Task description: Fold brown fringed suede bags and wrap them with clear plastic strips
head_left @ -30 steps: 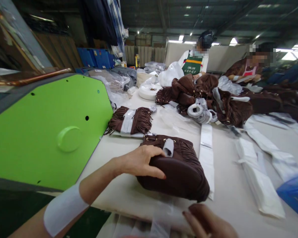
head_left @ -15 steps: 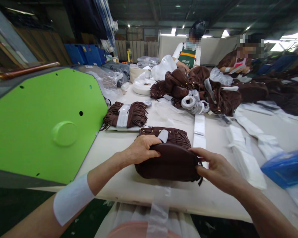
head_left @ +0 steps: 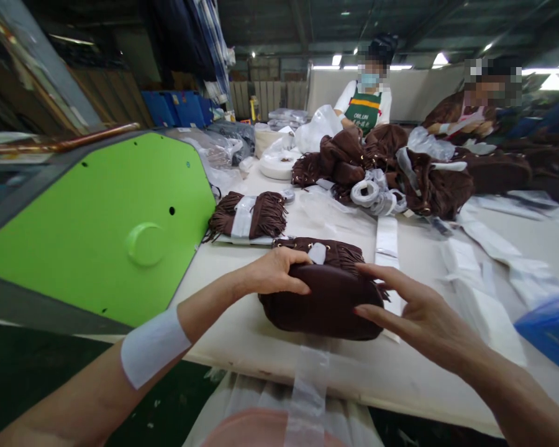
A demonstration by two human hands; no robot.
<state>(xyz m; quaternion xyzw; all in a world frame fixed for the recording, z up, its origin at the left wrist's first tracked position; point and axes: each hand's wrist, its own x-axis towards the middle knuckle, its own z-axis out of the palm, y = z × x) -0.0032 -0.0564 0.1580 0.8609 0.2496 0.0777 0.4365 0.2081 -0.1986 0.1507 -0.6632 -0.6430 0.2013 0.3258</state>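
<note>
A dark brown fringed bag (head_left: 323,304) rests on the table in front of me, its smooth oval base turned toward me. Behind the base show its fringe, gold eyelets and a small white wrapped piece (head_left: 317,252). My left hand (head_left: 279,273) grips the upper left rim of the base, thumb on the near face and fingers behind. At the bag's right end, my right hand (head_left: 410,307) is spread open, its thumb and forefinger apart at the base and the fringe. Just beyond, to the left, lies a folded brown fringed bag (head_left: 270,214) with a white band round it.
A green machine panel (head_left: 97,230) borders the table on the left. Brown bags (head_left: 391,161) are heaped at the back, beside white rolls (head_left: 364,193). White strips (head_left: 484,304) and blue plastic (head_left: 549,332) lie right. Two people (head_left: 366,105) work across the table.
My right hand has loosened from the fringe at the bag's right end, and its thumb and forefinger have parted. My left hand keeps its hold. The whole view has shifted slightly.
</note>
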